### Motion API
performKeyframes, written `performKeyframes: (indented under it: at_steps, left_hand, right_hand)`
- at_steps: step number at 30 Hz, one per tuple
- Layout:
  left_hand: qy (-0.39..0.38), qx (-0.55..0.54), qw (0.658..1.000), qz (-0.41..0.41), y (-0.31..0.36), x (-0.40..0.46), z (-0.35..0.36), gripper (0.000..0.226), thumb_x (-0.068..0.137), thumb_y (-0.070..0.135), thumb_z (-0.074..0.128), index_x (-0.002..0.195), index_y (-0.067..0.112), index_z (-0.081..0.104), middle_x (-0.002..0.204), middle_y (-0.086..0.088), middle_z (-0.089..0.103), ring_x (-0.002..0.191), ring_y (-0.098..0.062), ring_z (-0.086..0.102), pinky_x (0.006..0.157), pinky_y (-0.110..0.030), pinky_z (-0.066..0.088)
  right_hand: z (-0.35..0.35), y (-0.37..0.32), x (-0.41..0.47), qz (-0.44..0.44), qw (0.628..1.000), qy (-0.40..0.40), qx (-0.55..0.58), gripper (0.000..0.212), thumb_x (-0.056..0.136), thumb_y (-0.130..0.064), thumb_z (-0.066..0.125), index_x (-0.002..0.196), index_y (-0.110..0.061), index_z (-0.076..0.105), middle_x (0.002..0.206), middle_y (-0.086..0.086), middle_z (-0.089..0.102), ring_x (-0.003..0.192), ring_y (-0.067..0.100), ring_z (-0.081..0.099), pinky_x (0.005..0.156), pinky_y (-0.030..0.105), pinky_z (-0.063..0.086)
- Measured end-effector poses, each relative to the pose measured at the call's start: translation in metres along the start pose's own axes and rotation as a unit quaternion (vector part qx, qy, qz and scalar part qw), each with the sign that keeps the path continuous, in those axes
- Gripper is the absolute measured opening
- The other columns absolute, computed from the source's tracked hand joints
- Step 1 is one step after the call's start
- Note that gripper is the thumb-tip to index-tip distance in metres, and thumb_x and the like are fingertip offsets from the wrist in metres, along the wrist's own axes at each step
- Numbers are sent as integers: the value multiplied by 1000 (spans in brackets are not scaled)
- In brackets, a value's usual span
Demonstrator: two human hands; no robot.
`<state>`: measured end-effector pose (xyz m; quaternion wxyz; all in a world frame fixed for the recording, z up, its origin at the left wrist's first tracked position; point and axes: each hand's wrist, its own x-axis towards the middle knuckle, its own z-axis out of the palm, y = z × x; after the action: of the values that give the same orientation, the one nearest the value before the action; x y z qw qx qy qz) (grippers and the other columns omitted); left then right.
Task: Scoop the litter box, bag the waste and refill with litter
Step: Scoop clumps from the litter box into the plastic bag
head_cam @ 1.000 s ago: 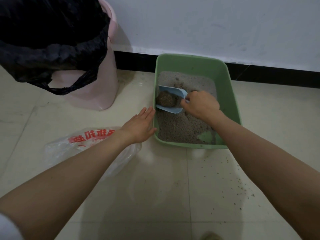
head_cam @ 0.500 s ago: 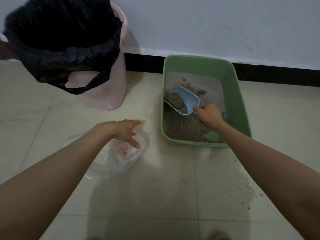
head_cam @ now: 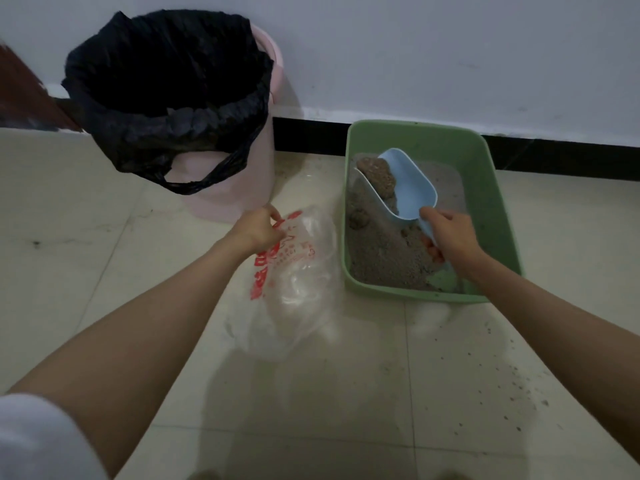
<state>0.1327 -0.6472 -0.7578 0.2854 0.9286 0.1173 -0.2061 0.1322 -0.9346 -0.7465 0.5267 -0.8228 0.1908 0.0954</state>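
A green litter box (head_cam: 495, 188) sits on the tiled floor against the wall, with grey litter (head_cam: 381, 251) in it. My right hand (head_cam: 450, 233) grips the handle of a light blue scoop (head_cam: 408, 185), which is raised over the litter and carries a brown clump (head_cam: 379, 176). Left of the box lies a clear plastic bag with red print (head_cam: 298, 271). My left hand (head_cam: 258, 228) pinches that bag at its upper edge.
A pink bin (head_cam: 239, 188) lined with a black bag (head_cam: 166, 95) stands at the back left by the wall. Loose litter grains (head_cam: 512, 375) are scattered on the floor at the lower right. A dark skirting board (head_cam: 568, 157) runs behind the box.
My left hand left the box rim, moved to the clear bag and pinched its edge. My right hand lifted the scoop with the clump up from the litter.
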Motion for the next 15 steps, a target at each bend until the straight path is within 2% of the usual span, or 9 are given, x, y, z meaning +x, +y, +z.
performKeyframes:
  at_steps: [2,4,8,11,15]
  left_hand:
    - [-1,-26,1000,-16,-9,2,2,56,85,23,63,134,12,38,123,-17,56,97,-29,60,74,-32,48]
    - [-12,-21,999,-27,-19,-1,2,64,83,24,66,137,11,32,125,-17,55,107,-33,57,82,-36,48]
    - [-18,-9,997,-70,-39,-9,-1,54,81,17,67,127,10,42,118,-18,57,98,-33,60,72,-38,54]
    - [-11,-60,993,-102,-53,-13,-4,42,81,6,64,121,10,51,116,-19,59,92,-30,61,69,-38,55]
    - [-15,-114,988,-101,-65,-19,-6,33,83,0,60,116,7,57,108,-19,62,85,-27,58,71,-38,54]
  right_hand:
    - [1,-5,-8,-15,1000,-22,-1,27,90,-24,52,65,-15,56,53,8,44,40,17,35,43,23,28]
    - [6,-9,-17,-25,998,-59,-11,28,92,-25,52,66,-14,56,52,7,44,38,16,34,41,22,27]
    - [20,-12,-33,-25,989,-131,-64,27,93,-26,52,72,-10,60,52,7,44,36,14,33,36,18,25]
    - [36,-10,-50,-15,976,-184,-119,26,92,-25,52,75,-9,62,51,6,47,38,16,35,35,19,28]
    - [65,-6,-78,17,962,-238,-130,29,93,-26,51,70,-10,60,49,4,47,35,13,35,35,18,28]
